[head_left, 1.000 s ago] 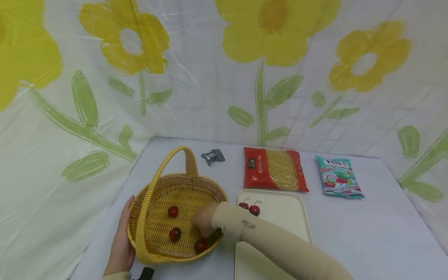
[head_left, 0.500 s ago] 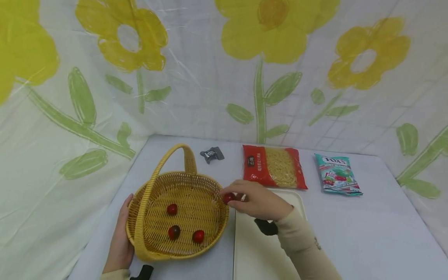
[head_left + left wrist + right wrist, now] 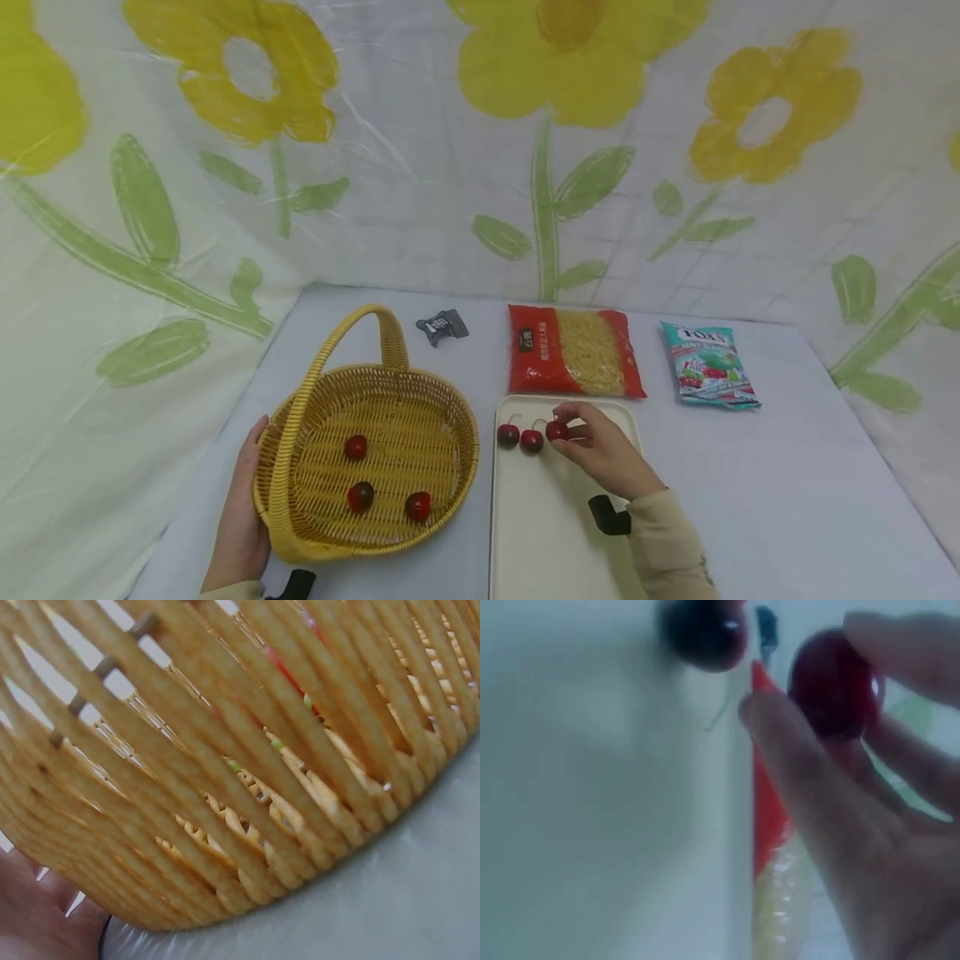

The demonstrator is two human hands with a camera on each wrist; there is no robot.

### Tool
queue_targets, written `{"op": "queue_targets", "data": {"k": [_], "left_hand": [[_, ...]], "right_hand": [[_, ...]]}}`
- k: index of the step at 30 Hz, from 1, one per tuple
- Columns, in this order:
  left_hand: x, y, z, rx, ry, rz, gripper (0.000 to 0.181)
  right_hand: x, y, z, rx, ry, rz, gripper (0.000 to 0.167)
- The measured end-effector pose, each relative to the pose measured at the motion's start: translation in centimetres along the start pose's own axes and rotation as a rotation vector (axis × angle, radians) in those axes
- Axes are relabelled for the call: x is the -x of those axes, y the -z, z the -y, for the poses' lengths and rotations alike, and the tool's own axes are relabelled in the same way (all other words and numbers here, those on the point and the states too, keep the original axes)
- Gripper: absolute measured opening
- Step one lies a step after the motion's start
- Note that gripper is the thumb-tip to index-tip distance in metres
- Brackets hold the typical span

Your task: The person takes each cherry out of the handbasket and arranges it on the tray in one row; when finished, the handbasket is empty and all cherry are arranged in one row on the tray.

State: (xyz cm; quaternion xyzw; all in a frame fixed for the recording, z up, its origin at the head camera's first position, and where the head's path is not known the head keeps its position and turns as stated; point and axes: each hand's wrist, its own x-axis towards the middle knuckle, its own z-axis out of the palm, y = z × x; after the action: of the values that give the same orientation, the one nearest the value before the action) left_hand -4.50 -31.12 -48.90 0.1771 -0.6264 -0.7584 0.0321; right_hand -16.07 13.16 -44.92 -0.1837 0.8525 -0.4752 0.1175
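Observation:
My left hand (image 3: 241, 518) rests against the outer left side of the yellow wicker basket (image 3: 454, 400). Inside the basket lie three cherries, one (image 3: 356, 447) towards the back and two (image 3: 361, 497) (image 3: 417, 506) nearer the front. My right hand (image 3: 609, 454) pinches a dark red cherry (image 3: 557, 431) over the far end of the cream tray (image 3: 540, 533). Just left of it, two stemmed cherries (image 3: 507, 435) (image 3: 532, 441) sit on the tray. In the right wrist view, thumb and fingers hold the cherry (image 3: 832, 686). The left wrist view shows the basket's woven wall (image 3: 210, 750).
Behind the tray lies a red pasta bag (image 3: 573, 350). A green candy bag (image 3: 709, 365) is to its right, and a small dark wrapped packet (image 3: 442, 326) lies behind the basket. A flower-patterned sheet (image 3: 405, 208) hangs at the back.
My right hand has come out of the basket with a cherry and moved right, over the tray. The left hand has stayed at the basket. The head view has shifted slightly.

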Motion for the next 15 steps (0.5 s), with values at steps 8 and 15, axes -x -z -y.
{"op": "queue_targets", "data": {"k": [8,15], "left_hand": [[-0.2,-0.2,0.2,0.034,-0.004,0.008,0.056],[-0.1,0.1,0.2,0.046,-0.005,0.006,0.057]], "right_hand": [[-0.4,-1.2,-1.8,0.156,-0.03,-0.08,0.03],[-0.6,-1.8,-2.2,0.141,-0.065,-0.057,0.031]]}}
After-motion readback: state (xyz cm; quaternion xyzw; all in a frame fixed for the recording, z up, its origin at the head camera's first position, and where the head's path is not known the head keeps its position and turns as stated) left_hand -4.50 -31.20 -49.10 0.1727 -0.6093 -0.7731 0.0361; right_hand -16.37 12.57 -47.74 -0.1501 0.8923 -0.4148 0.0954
